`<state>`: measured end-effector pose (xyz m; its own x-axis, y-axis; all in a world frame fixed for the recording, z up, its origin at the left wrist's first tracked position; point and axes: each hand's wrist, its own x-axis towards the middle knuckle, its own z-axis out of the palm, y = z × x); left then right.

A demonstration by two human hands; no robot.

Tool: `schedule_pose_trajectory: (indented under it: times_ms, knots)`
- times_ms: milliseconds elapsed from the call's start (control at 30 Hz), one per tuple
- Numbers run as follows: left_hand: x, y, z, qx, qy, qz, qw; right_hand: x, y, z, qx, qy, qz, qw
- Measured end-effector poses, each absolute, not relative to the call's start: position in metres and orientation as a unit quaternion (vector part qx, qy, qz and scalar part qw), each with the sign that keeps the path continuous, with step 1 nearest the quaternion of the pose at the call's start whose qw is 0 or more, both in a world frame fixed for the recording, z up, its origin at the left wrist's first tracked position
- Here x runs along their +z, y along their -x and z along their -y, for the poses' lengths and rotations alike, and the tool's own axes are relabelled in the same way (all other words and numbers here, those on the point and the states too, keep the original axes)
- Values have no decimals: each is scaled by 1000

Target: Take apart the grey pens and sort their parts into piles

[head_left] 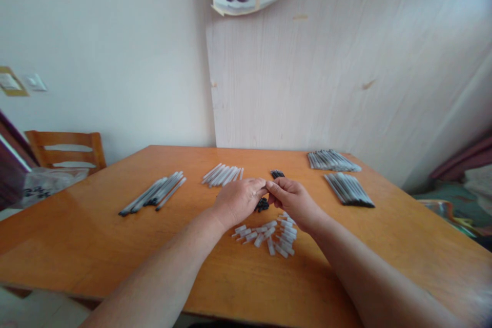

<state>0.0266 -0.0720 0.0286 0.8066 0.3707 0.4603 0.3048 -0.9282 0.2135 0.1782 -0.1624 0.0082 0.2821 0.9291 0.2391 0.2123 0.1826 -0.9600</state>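
Note:
My left hand (239, 200) and my right hand (292, 200) meet fingertip to fingertip above the middle of the wooden table (96, 246). Both are closed in a pinch on something small that I cannot make out. Just under them lies a little heap of black caps (262, 205), and nearer to me a scatter of short clear plastic caps (269, 234). A second small dark heap (277, 173) sits just beyond my right hand. A bunch of clear pen barrels (223, 175) lies beyond my left hand.
A row of pens (154, 193) lies at the left. Two more pen bundles lie at the far right (332, 161) and right (349, 189). A wooden chair (65, 149) stands at the left, beside a plastic bag (46, 183).

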Motion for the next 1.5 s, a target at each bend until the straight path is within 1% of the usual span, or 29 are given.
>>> schedule_pose_trajectory:
  times_ms: [167,400,500,667,767,867,1067,1167,1233,1333,1400,1500]
  knots:
    - [29,-27,73,256,-946,-180,81,10,-177,163,323,545,505,586]
    - [28,-27,67,295,-923,-185,164,18,-181,166,331,539,455,627]
    - [28,-27,65,296,-928,-166,155,19,-180,166,344,542,430,635]
    - [24,-28,62,291,-934,-160,131,16,-179,166,384,545,431,608]
    - [24,-27,61,284,-938,-157,122,17,-181,166,402,529,422,617]
    - [26,-27,61,277,-941,-148,123,20,-184,167,414,511,421,624]
    - [26,-27,61,273,-943,-126,141,25,-187,170,431,509,429,609]
    - [26,-23,52,264,-943,-136,152,29,-202,173,421,507,421,624]
    - [27,-19,44,267,-936,-162,164,33,-218,176,388,508,391,662]
    - [29,-14,35,310,-909,-192,201,35,-235,178,343,520,365,692]
    - [31,-13,34,332,-896,-192,222,33,-237,178,326,543,388,670]
    - [31,-14,37,343,-890,-190,233,28,-231,176,322,590,443,593]
